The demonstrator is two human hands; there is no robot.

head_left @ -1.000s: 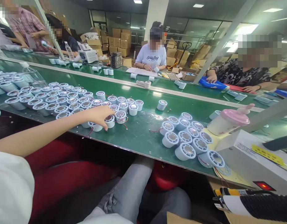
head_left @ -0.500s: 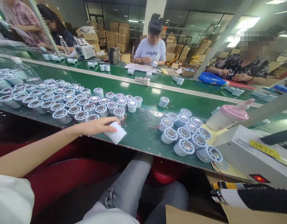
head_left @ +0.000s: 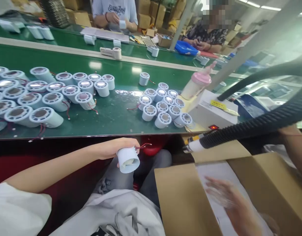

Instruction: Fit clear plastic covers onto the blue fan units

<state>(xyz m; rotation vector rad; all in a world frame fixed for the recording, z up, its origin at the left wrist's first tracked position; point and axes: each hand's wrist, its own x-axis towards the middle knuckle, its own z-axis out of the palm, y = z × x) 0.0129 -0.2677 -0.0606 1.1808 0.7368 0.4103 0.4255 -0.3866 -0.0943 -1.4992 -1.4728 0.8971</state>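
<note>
My left hand [head_left: 127, 144] is closed around a light blue cylindrical housing [head_left: 128, 162], held above my lap just off the table's front edge. The housing's open end faces me, with something pale inside, and red and dark wires stick out behind it. Over an open cardboard box [head_left: 182, 203] on the right is my right hand [head_left: 229, 200], smeared by motion, its fingers around a clear, rounded plastic piece [head_left: 218, 193]. Several similar housings [head_left: 52, 101] with round metal centres stand on the green table at left, and another group [head_left: 162, 106] stands at centre right.
A grey box with a lit red switch [head_left: 213, 127] stands at the table's right end. Before it, a black ribbed hose [head_left: 239, 126] arches across. A pink-lidded cup [head_left: 197, 82] is behind. Another person's arm [head_left: 294, 147] shows at far right; co-workers sit opposite.
The view has swung right and down. My left hand has brought the housing off the table edge and turned its open end toward me. My right hand and the cardboard box have come into view.
</note>
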